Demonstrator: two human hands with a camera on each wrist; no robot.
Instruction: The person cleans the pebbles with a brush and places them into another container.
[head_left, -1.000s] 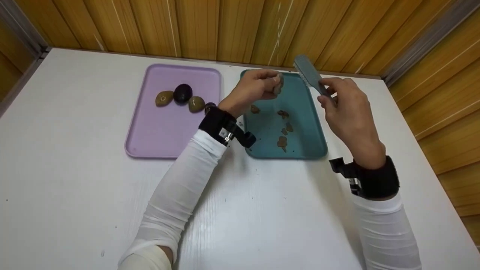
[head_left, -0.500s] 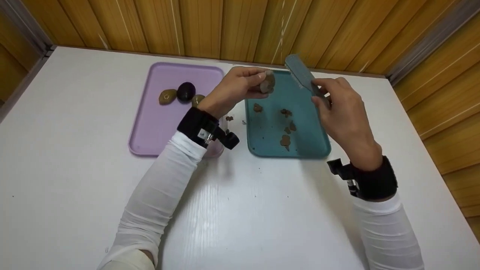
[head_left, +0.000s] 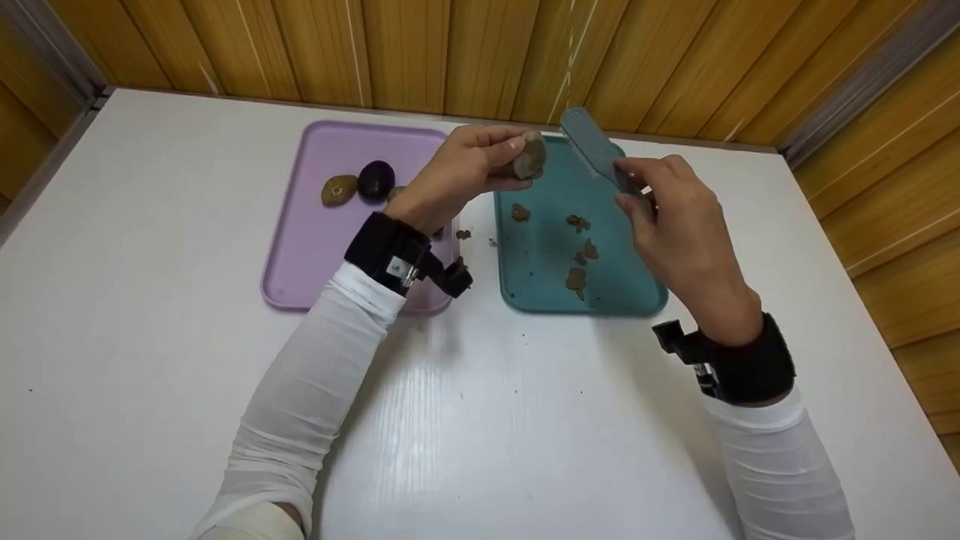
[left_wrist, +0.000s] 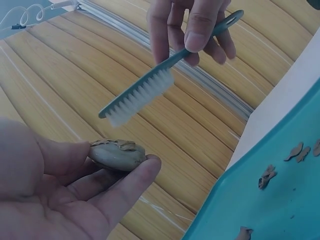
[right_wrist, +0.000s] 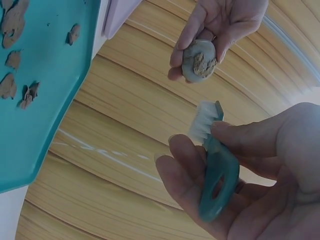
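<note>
Left hand (head_left: 465, 169) pinches the stone (head_left: 529, 156) over the teal tray (head_left: 637, 292), mud patch up, right hand (head_left: 671, 217) fingers curled on the brush (head_left: 592, 148) just apart — best w/ short bristle strokes, crumbs dropping into tray

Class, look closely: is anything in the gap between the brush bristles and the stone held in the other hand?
Nothing visible. The brush in the right hand hangs just above the stone pinched by the left hand, with only open air between them.
</note>
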